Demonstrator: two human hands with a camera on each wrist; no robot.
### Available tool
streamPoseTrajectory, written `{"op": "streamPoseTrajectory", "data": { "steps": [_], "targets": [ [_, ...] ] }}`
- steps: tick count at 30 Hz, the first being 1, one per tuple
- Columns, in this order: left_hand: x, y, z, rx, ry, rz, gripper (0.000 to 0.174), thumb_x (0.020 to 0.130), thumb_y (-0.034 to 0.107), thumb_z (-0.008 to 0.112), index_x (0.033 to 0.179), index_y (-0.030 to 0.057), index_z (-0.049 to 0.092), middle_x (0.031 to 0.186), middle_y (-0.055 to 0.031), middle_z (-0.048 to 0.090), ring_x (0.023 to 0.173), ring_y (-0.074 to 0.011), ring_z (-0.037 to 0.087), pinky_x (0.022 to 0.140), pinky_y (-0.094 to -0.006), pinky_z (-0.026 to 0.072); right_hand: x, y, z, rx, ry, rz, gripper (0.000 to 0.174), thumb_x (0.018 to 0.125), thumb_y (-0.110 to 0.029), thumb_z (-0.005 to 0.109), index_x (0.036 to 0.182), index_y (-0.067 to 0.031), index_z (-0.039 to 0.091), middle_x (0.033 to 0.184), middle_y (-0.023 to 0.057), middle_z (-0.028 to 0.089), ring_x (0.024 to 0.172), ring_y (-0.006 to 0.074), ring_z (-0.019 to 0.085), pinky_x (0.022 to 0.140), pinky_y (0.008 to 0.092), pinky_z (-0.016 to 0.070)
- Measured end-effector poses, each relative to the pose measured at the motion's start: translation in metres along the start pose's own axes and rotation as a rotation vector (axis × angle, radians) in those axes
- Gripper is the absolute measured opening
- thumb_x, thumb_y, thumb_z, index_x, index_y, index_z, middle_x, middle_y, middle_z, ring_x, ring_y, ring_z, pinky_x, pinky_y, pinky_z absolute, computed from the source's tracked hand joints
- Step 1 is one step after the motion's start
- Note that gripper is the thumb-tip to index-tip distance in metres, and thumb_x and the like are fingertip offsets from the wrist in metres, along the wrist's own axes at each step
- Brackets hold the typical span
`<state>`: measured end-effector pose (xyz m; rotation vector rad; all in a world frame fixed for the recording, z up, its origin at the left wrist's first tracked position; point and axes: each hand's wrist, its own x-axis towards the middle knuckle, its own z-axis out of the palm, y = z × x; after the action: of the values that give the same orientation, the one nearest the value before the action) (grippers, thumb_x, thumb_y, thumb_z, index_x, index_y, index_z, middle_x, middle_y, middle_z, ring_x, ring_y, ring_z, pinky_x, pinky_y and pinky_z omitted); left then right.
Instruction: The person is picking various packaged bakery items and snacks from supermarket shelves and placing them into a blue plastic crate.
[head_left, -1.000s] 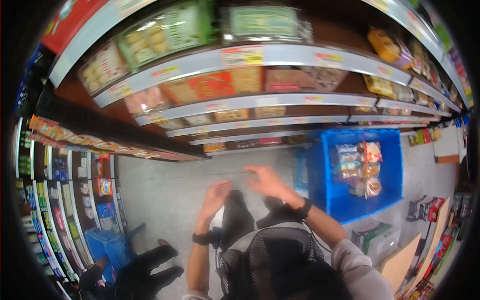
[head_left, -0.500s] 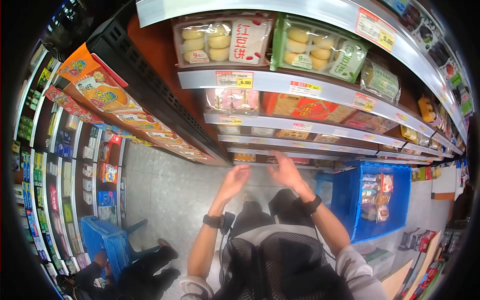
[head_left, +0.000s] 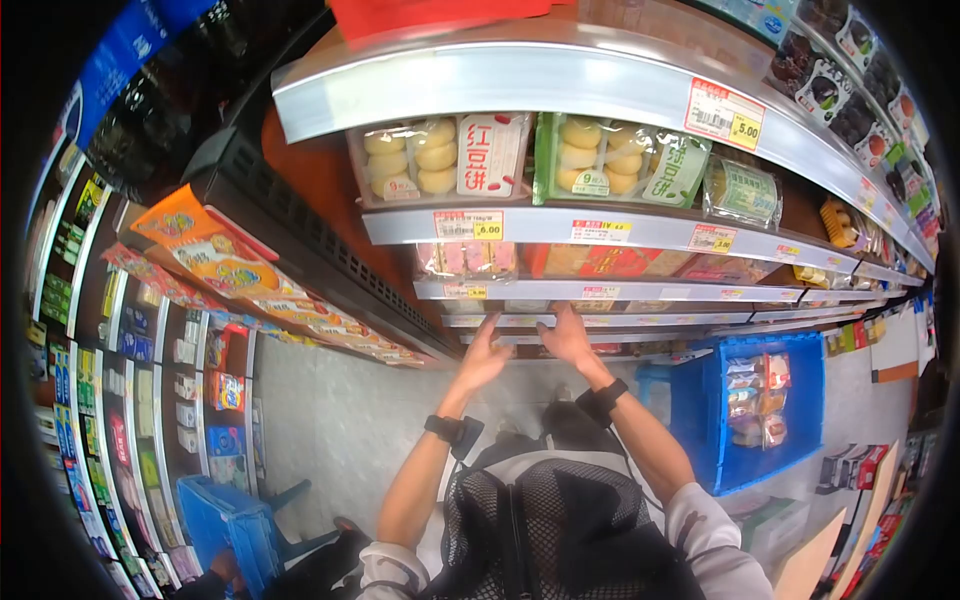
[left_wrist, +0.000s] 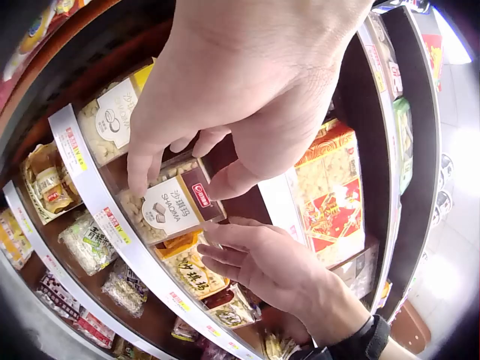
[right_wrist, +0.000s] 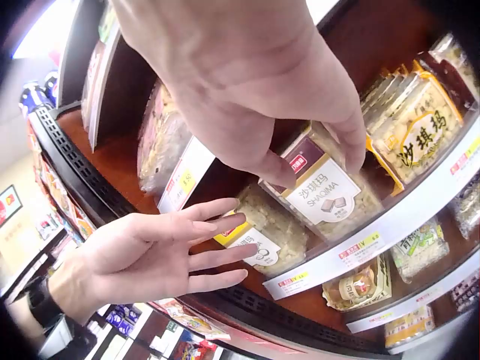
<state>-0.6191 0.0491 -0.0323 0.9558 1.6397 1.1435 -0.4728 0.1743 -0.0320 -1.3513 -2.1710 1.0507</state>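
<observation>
Both hands reach in at a lower shelf, my left hand (head_left: 482, 360) beside my right hand (head_left: 568, 335). Under the right hand (right_wrist: 262, 97) lies a clear pack with a maroon and white label (right_wrist: 330, 195), thumb and fingers spread over its two sides; a firm hold is not visible. The left hand (right_wrist: 150, 255) is empty, its fingers extended beside a yellow-and-white labelled pack (right_wrist: 259, 244). In the left wrist view, the left hand (left_wrist: 225, 90) covers part of the shelf above the maroon-labelled pack (left_wrist: 169, 206), and the right fingertips (left_wrist: 214, 238) are near its lower corner.
Orange-edged packs (right_wrist: 420, 131) lie beside the maroon-labelled one. A blue crate (head_left: 735, 470) with several packages stands on the right. Shelf edges with price tags (head_left: 470, 226) rise above the hands. Another person's hand (head_left: 225, 565) is near a blue stool (head_left: 230, 520), lower left.
Both hands have moved forward to the lower shelves, from over the floor. The head view has shifted, bringing the packs of round cakes into sight more fully.
</observation>
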Motion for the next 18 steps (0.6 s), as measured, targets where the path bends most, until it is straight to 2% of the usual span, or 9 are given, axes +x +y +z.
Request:
{"op": "streamPoseTrajectory", "data": {
  "steps": [2,3,6,9,11,13,15,18],
  "targets": [
    [0.013,-0.001,-0.005,0.051,-0.025,-0.032,0.072,0.083,0.008,0.059,0.146,0.0043,0.023,0.145,-0.0192,0.035,0.128,-0.0295,0.043,0.101,-0.0371,0.0407,0.004,0.003,0.003,0.02,0.042,-0.022,0.041,0.075,-0.017,0.068,0.107,0.0068,0.057,0.103,0.028,0.062,0.101,0.0414,0.059,0.089,0.0436,0.0463],
    [0.016,0.003,-0.004,0.055,-0.031,-0.029,0.072,0.083,0.008,0.059,0.146,0.0043,0.023,0.145,-0.0192,0.035,0.128,-0.0295,0.043,0.101,-0.0371,0.0407,0.006,0.003,0.004,0.022,0.049,-0.019,0.041,0.075,-0.017,0.068,0.107,0.0068,0.057,0.103,0.028,0.062,0.101,0.0414,0.059,0.089,0.0436,0.0463],
    [0.028,0.008,-0.006,0.103,0.001,-0.055,0.071,0.084,0.011,0.06,0.144,-0.0027,0.023,0.143,-0.021,0.036,0.129,-0.0308,0.042,0.103,-0.0371,0.0383,0.014,0.006,0.006,0.004,-0.026,0.011,0.044,0.074,-0.02,0.071,0.107,0.0069,0.057,0.102,0.0261,0.064,0.1,0.0401,0.06,0.088,0.0431,0.047],
    [0.04,0.004,-0.005,0.045,-0.012,-0.043,0.072,0.081,0.013,0.061,0.143,0.0001,0.028,0.139,-0.0231,0.041,0.128,-0.0358,0.043,0.103,-0.0396,0.0376,0.02,0.009,0.005,0.037,-0.051,0.031,0.045,0.074,-0.02,0.071,0.108,0.0057,0.058,0.103,0.0247,0.064,0.099,0.0389,0.061,0.087,0.0424,0.0476],
    [0.043,0.006,-0.002,0.051,-0.026,-0.046,0.07,0.082,0.015,0.061,0.142,-0.0006,0.028,0.138,-0.0239,0.042,0.129,-0.0349,0.042,0.103,-0.038,0.0371,0.021,0.004,-0.002,0.019,-0.056,0.018,0.044,0.074,-0.02,0.071,0.108,0.0046,0.058,0.103,0.0239,0.064,0.099,0.0381,0.061,0.086,0.0419,0.048],
    [0.051,-0.003,0.0,0.204,-0.044,-0.007,0.068,0.083,0.012,0.061,0.141,-0.0027,0.028,0.14,-0.0214,0.04,0.131,-0.0314,0.039,0.104,-0.0378,0.036,0.023,0.005,-0.004,0.0,-0.065,0.003,0.044,0.074,-0.02,0.072,0.109,0.0035,0.059,0.103,0.023,0.065,0.098,0.0373,0.062,0.085,0.0413,0.0483],
    [0.055,-0.007,0.002,0.21,-0.047,-0.025,0.066,0.082,0.01,0.061,0.14,-0.0017,0.03,0.138,-0.021,0.042,0.13,-0.0319,0.04,0.104,-0.0379,0.0352,0.027,0.008,-0.007,0.166,-0.125,0.051,0.043,0.072,-0.016,0.071,0.109,0.0017,0.059,0.107,0.0237,0.063,0.105,0.0391,0.057,0.088,0.0404,0.0462],
    [0.055,-0.008,0.004,0.126,-0.007,-0.031,0.061,0.082,0.008,0.061,0.136,-0.0024,0.036,0.133,-0.0199,0.047,0.129,-0.0306,0.041,0.103,-0.0379,0.0354,0.03,0.007,-0.01,0.145,-0.118,0.062,0.043,0.072,-0.016,0.071,0.109,0.0012,0.06,0.108,0.0221,0.063,0.105,0.037,0.058,0.089,0.0402,0.0458]
  ]
}}
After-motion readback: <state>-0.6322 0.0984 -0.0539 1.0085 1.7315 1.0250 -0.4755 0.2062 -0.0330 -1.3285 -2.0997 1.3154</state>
